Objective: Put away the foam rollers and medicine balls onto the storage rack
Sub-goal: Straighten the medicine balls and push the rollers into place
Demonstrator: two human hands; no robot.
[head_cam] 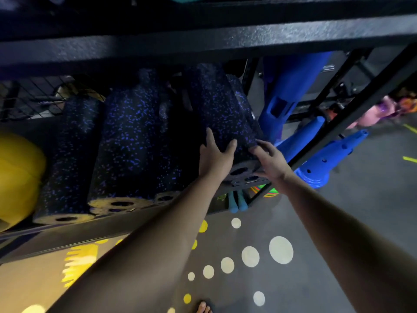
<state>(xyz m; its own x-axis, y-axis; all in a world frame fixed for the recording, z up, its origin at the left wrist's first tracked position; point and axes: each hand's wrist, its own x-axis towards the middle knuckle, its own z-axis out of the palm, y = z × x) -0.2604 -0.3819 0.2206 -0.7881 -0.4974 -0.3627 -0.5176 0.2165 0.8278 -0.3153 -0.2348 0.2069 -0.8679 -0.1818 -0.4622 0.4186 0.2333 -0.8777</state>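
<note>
Both my hands, left (215,152) and right (270,158), fingers curled, grip the black blue-speckled foam roller (222,109) at the black metal rack shelf's (158,213) right end.

Blue cones (325,159) on dotted floor (372,199)
</note>
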